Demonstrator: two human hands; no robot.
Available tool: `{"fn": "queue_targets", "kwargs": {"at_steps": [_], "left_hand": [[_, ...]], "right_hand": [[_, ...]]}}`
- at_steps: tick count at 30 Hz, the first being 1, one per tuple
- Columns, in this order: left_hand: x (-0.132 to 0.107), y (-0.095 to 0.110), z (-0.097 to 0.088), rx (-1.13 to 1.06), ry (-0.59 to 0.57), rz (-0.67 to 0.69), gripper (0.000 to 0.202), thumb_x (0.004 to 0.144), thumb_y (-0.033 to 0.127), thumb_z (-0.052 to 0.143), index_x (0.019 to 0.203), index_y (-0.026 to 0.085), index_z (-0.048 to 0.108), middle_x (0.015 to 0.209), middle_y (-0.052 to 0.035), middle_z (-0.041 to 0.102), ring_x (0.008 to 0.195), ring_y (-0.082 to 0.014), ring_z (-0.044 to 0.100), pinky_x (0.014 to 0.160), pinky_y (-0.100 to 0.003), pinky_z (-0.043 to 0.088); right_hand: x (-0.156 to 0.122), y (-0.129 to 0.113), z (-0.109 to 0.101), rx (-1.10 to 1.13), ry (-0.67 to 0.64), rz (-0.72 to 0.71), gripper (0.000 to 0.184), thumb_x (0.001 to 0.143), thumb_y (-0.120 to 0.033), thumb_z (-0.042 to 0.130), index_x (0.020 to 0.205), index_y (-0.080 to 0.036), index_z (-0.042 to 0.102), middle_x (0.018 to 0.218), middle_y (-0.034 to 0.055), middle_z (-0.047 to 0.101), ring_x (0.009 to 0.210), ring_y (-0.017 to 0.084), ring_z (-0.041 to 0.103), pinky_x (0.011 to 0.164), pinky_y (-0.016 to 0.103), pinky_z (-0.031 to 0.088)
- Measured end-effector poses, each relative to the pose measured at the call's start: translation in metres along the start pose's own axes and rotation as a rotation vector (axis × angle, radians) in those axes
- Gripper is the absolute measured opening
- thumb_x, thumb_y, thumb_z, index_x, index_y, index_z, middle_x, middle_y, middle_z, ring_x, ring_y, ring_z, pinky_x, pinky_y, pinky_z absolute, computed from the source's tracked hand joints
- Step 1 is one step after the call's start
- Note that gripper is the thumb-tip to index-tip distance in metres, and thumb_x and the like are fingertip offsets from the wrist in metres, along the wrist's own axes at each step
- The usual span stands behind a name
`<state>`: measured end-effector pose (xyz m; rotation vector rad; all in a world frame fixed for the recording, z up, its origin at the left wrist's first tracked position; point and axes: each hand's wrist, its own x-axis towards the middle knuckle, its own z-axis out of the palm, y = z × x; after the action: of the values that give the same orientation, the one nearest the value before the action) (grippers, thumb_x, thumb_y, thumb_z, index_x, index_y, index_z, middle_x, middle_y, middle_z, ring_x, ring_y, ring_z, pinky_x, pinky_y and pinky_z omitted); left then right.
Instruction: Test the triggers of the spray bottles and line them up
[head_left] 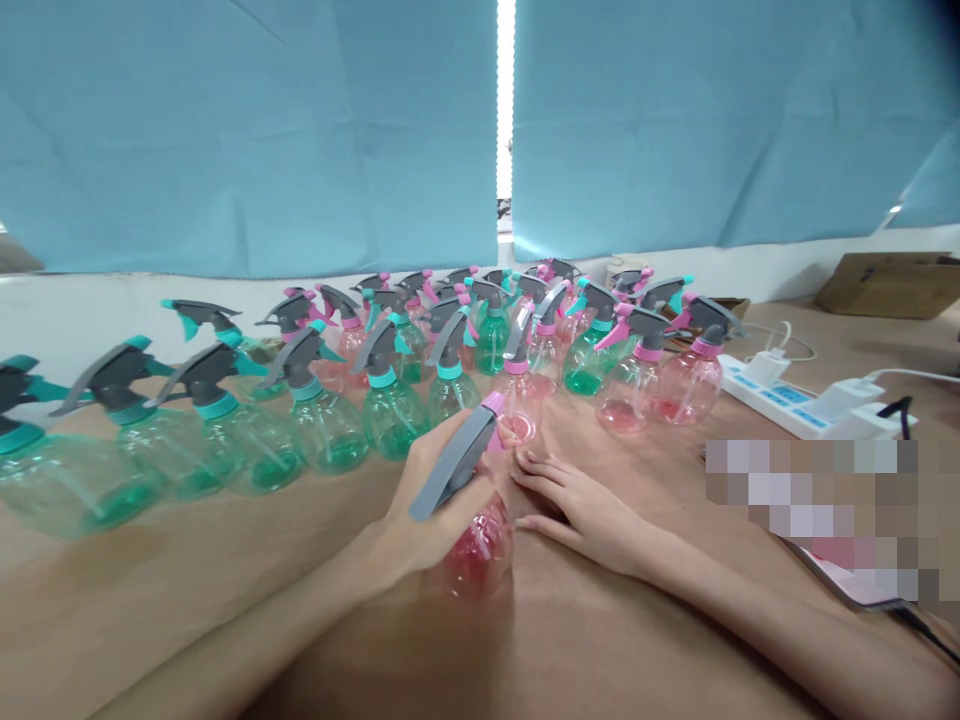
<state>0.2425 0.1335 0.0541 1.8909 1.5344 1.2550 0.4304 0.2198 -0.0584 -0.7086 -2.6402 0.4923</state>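
Here, in the head view, the left hand (420,520) has its fingers clenched around a pink spray bottle (476,555) with a grey trigger head, held tilted low over the counter (585,640) at the near middle. The right hand (585,510) lies just beside it, fingers released and stretched flat on the bare surface. Behind them stand rows of similar bottles: green ones (322,425) to the left and pink ones (690,380) to the right, with a white power strip (780,405) and a cardboard box (892,282) farther right, all before a blue curtain (262,130).
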Motion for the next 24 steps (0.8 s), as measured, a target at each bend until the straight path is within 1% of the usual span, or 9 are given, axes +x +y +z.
{"fn": "queue_targets", "kwargs": {"at_steps": [5,8,12,15,19,21,24], "left_hand": [[0.005,-0.01,-0.001,-0.051,-0.054,0.076,0.016,0.069,0.016,0.047,0.065,0.023,0.033,0.062,0.0057,0.037,0.052,-0.0108,0.035,0.049,-0.027,0.029],[0.005,-0.013,-0.001,-0.067,-0.058,0.098,0.016,0.071,0.015,0.047,0.065,0.022,0.034,0.063,0.0053,0.039,0.052,-0.0103,0.033,0.049,-0.027,0.029],[0.004,-0.015,0.0,-0.072,-0.051,0.124,0.006,0.073,0.015,0.047,0.07,0.02,0.047,0.064,0.0045,0.042,0.052,-0.0102,0.034,0.049,-0.028,0.029],[0.004,-0.017,0.0,-0.085,-0.052,0.134,0.009,0.074,0.015,0.047,0.076,0.019,0.054,0.064,0.0046,0.043,0.052,-0.0103,0.035,0.05,-0.028,0.03],[0.004,-0.019,0.0,-0.109,-0.062,0.124,0.011,0.07,0.015,0.047,0.077,0.019,0.055,0.069,0.0025,0.05,0.055,-0.0113,0.04,0.052,-0.028,0.032],[0.003,-0.02,0.0,-0.115,-0.075,0.102,0.009,0.07,0.016,0.048,0.076,0.019,0.053,0.067,0.0034,0.048,0.053,-0.0106,0.039,0.05,-0.027,0.031],[0.002,-0.021,0.0,-0.137,-0.089,0.058,0.005,0.074,0.016,0.048,0.075,0.019,0.052,0.06,0.0063,0.041,0.046,-0.0084,0.032,0.045,-0.025,0.026]], "right_hand": [[0.0,0.0,0.001,0.007,0.001,0.004,0.061,0.092,-0.054,0.049,0.139,-0.016,0.046,0.141,0.0143,0.05,0.133,0.03,0.042,0.109,0.049,0.037],[-0.001,0.0,0.0,0.009,0.012,-0.002,0.06,0.092,-0.054,0.048,0.139,-0.017,0.047,0.142,0.0137,0.049,0.133,0.03,0.042,0.109,0.05,0.036],[0.0,0.0,0.0,0.002,-0.002,0.002,0.061,0.092,-0.055,0.048,0.138,-0.016,0.048,0.141,0.0144,0.049,0.133,0.03,0.042,0.109,0.05,0.036],[0.0,0.0,0.0,0.012,0.001,0.0,0.059,0.092,-0.054,0.048,0.139,-0.018,0.047,0.141,0.0136,0.05,0.132,0.03,0.042,0.109,0.05,0.037],[0.0,0.0,-0.001,0.012,-0.001,0.005,0.059,0.092,-0.054,0.048,0.139,-0.017,0.047,0.141,0.0136,0.049,0.133,0.03,0.042,0.109,0.05,0.036],[0.0,-0.001,-0.002,0.003,-0.009,0.008,0.06,0.092,-0.054,0.047,0.139,-0.016,0.047,0.142,0.0142,0.048,0.133,0.03,0.041,0.109,0.05,0.036],[0.0,-0.002,-0.002,-0.005,-0.015,0.009,0.061,0.092,-0.054,0.047,0.138,-0.014,0.047,0.143,0.0149,0.048,0.133,0.03,0.041,0.11,0.05,0.035]]}}
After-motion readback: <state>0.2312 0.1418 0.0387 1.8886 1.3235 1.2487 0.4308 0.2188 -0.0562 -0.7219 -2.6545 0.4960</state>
